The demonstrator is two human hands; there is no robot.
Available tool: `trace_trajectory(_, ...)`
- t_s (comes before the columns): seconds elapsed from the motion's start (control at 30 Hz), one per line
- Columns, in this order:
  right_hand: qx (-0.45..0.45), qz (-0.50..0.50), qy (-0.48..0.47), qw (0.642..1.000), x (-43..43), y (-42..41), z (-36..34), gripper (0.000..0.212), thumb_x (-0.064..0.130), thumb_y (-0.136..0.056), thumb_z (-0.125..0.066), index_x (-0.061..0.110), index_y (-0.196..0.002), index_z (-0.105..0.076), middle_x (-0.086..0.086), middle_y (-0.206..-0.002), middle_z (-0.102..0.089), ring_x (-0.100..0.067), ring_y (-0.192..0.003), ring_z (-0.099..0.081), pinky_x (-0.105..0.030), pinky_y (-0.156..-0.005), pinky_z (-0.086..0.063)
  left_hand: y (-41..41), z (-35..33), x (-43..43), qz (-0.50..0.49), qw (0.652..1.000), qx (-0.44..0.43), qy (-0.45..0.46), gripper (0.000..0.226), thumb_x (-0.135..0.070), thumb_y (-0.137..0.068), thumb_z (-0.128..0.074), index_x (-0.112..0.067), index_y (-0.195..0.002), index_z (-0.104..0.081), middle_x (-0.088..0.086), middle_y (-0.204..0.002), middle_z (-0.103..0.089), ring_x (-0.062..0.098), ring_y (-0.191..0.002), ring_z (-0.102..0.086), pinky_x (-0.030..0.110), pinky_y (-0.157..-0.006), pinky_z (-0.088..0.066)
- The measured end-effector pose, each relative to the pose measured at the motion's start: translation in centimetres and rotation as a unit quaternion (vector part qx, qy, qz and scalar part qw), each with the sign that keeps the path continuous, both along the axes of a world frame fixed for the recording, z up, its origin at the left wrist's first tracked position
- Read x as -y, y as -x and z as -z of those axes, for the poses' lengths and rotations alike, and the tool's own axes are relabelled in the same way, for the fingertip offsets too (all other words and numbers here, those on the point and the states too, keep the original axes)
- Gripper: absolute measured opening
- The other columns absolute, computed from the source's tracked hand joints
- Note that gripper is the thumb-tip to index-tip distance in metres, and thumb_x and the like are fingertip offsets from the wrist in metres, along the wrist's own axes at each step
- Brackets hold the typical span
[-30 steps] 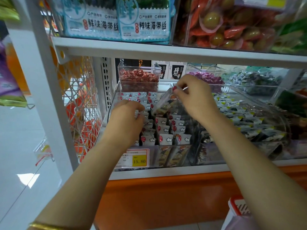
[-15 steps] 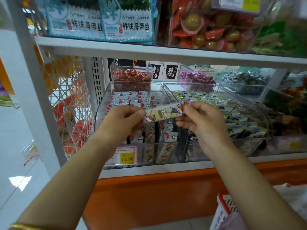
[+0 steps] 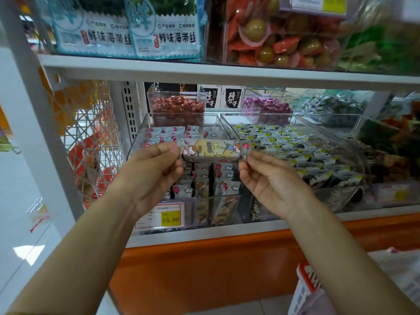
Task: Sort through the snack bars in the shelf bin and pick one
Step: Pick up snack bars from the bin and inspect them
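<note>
Yellow-wrapped snack bar (image 3: 212,150) lies level in front of the clear shelf bin (image 3: 141,142), its ends pinched by the left hand (image 3: 152,176) and right hand (image 3: 270,180).

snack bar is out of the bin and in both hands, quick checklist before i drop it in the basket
1. Snack bar gripped at both ends, left hand and right hand: ok.
2. Bar lifted clear of the clear bin: ok.
3. Wrapper face turned to the camera for reading: ok.
4. Wrapper intact: cannot tell, its back is hidden.
5. Price tag readable, 15.80: ok.
6. Red basket within reach, low on the right: ok, though only its corner shows.
</note>
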State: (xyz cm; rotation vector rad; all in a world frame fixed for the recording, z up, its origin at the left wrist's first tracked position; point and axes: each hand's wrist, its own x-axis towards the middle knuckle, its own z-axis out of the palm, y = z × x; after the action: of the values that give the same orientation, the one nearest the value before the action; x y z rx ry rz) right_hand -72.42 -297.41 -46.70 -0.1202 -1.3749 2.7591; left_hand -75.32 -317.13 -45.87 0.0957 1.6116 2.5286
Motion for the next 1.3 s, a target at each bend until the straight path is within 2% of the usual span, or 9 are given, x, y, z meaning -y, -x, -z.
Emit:
trace_trajectory(0.2,-0.003,-0.004,0.039,0.999,0.0,0.1,0.0,0.015,-0.007,-0.089,-0.048,0.004,-0.092,-0.058,-0.007,-0.059,-0.063,-0.012,-0.049,-0.062,-0.019,-0.044,-0.05,-0.1,-0.2,0.2,-0.001,1.0,-0.009,0.002,0.013,-0.001,-0.091,-0.049,-0.007,-0.086,-0.059,0.001,-0.064,-0.055,0.005,-0.049,-0.057,0.014,-0.049,-0.051)
trace_trajectory(0.5,-0.127,0.087,-0.199,0.968,0.6,-0.1,0.5,0.022,0.004,-0.094,-0.05,0.011,-0.079,-0.066,0.002,-0.066,-0.07,-0.018,-0.063,-0.069,-0.024,-0.055,-0.055,-0.5,-0.2,-0.3,0.041,0.998,-0.03,0.047,0.02,-0.026,-0.077,-0.062,-0.014,-0.063,-0.071,0.0,-0.067,-0.066,0.01,-0.064,-0.061,0.019,-0.059,-0.054)
trace_trajectory(0.6,-0.153,0.11,-0.289,0.939,0.9,-0.3,0.6,0.027,0.015,-0.093,-0.055,0.021,-0.072,-0.071,0.007,-0.067,-0.068,-0.013,-0.06,-0.067,-0.031,-0.059,-0.059,-0.7,-0.1,-0.4,0.07,0.994,-0.059,0.064,0.016,-0.015,-0.084,-0.057,-0.012,-0.077,-0.072,0.004,-0.083,-0.069,0.014,-0.081,-0.061,0.018,-0.064,-0.055)
trace_trajectory(0.73,-0.148,0.126,-0.349,0.917,1.2,-0.3,0.5,0.016,0.005,-0.09,-0.058,0.018,-0.091,-0.067,-0.001,-0.089,-0.069,-0.013,-0.073,-0.071,-0.031,-0.067,-0.06,-0.8,-0.3,-0.4,0.056,0.992,-0.078,0.081,0.035,0.002,-0.082,-0.057,-0.009,-0.115,-0.062,0.02,-0.11,-0.065,0.021,-0.091,-0.068,0.018,-0.071,-0.055)
trace_trajectory(0.87,-0.174,0.127,-0.418,0.882,1.2,-0.3,0.6,0.016,0.017,-0.086,-0.064,0.032,-0.089,-0.069,0.017,-0.083,-0.07,-0.004,-0.084,-0.067,-0.028,-0.076,-0.057,-0.9,-0.4,-0.3,0.044,0.987,-0.106,0.117,0.045,0.009,-0.08,-0.057,-0.015,-0.119,-0.059,0.015,-0.108,-0.067,0.021,-0.09,-0.069,0.022,-0.078,-0.056)
trace_trajectory(0.97,-0.175,0.158,-0.446,0.864,1.2,-0.4,0.6,0.012,0.023,-0.085,-0.066,0.033,-0.078,-0.069,0.016,-0.074,-0.069,-0.002,-0.074,-0.065,-0.028,-0.07,-0.056,-1.1,-0.4,-0.3,0.047,0.976,-0.127,0.171,0.047,0.009,-0.079,-0.06,-0.024,-0.113,-0.062,0.005,-0.11,-0.066,0.022,-0.095,-0.067,0.028,-0.086,-0.054)
trace_trajectory(1.07,-0.175,0.205,-0.467,0.843,1.1,-0.4,0.6,0.02,0.025,-0.087,-0.064,0.017,-0.07,-0.07,-0.006,-0.066,-0.065,-0.021,-0.067,-0.062,-0.045,-0.067,-0.053,-1.5,-0.5,-0.4,0.051,0.953,-0.169,0.246,0.046,0.004,-0.078,-0.064,-0.03,-0.108,-0.063,-0.001,-0.108,-0.064,0.009,-0.085,-0.068,0.018,-0.075,-0.054)
trace_trajectory(1.17,-0.185,0.224,-0.486,0.824,1.0,-0.3,0.7,0.024,0.023,-0.087,-0.064,0.008,-0.07,-0.07,-0.011,-0.064,-0.064,-0.021,-0.063,-0.059,-0.041,-0.063,-0.048,-1.7,-0.5,-0.7,0.055,0.938,-0.177,0.292,0.036,-0.004,-0.081,-0.065,-0.026,-0.108,-0.064,0.001,-0.104,-0.064,0.002,-0.071,-0.065,0.008,-0.059,-0.048)
trace_trajectory(1.3,-0.209,0.223,-0.512,0.803,1.3,-0.6,0.7,0.019,0.021,-0.086,-0.066,0.013,-0.069,-0.07,-0.004,-0.063,-0.065,-0.016,-0.062,-0.058,-0.033,-0.06,-0.046,-1.6,-0.5,-1.0,0.029,0.947,-0.138,0.288,0.013,-0.02,-0.083,-0.065,-0.017,-0.095,-0.067,0.003,-0.096,-0.065,0.004,-0.067,-0.064,0.011,-0.057,-0.05)
